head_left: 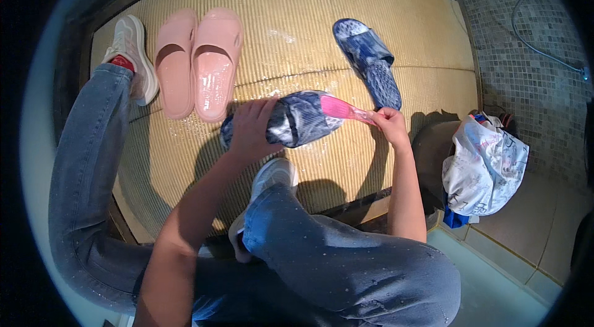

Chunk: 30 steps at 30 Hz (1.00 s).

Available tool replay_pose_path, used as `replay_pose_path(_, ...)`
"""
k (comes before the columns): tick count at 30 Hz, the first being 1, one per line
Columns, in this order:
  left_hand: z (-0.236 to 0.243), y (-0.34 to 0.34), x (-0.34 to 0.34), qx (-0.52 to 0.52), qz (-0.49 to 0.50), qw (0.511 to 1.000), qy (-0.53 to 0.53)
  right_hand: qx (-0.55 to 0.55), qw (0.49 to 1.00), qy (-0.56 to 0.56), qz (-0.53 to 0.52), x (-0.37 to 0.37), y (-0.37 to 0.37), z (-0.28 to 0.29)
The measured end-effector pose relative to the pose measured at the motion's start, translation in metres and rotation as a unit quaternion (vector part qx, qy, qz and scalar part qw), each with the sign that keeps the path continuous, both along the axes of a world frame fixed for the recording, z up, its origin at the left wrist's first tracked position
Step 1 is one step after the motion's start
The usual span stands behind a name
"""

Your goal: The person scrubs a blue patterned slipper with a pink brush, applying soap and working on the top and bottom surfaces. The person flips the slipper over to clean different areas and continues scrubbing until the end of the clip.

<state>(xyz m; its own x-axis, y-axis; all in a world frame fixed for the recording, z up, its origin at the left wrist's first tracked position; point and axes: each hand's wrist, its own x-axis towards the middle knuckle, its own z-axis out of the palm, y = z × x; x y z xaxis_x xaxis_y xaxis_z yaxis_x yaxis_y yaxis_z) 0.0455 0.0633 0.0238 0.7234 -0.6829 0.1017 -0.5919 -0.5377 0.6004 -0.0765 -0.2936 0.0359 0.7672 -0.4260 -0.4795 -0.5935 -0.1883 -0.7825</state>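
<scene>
Your left hand (249, 129) grips the blue slipper (296, 119) mid-mat, right hand (388, 124) fingers clamped on the pink brush (346, 109) scrubbing it; the other blue slipper (369, 61) and pink pair (198, 62) lie wet behind.

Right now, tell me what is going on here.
A person squats on a wet ribbed mat, seen from above. The left hand grips a dark blue slide sandal, held just above the mat. The right hand holds a pink brush against the sandal's strap. The matching blue sandal lies further out on the mat, and a pair of pink slides sits side by side to the left. A white plastic bag rests on the tiled ledge to the right.
</scene>
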Motion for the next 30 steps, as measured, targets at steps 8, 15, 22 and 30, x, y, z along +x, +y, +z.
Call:
replay_pose_path(8,0.001,-0.006,-0.004,0.023,0.074,0.997,-0.008,-0.011,0.994,-0.053,-0.100,-0.014,0.052,-0.006)
replay_pose_path(15,-0.001,-0.044,0.030,0.073,0.260,0.963,0.001,0.017,0.930,-0.159,-0.330,-0.059,-0.007,0.019)
replay_pose_path(22,-0.016,-0.087,0.059,0.050,0.431,0.901,-0.014,-0.012,0.956,-0.077,-0.283,-0.034,0.022,-0.005)
replay_pose_path(30,-0.004,-0.081,0.054,0.014,0.370,0.926,-0.079,0.184,0.982,0.002,-0.041,-0.040,0.067,-0.002)
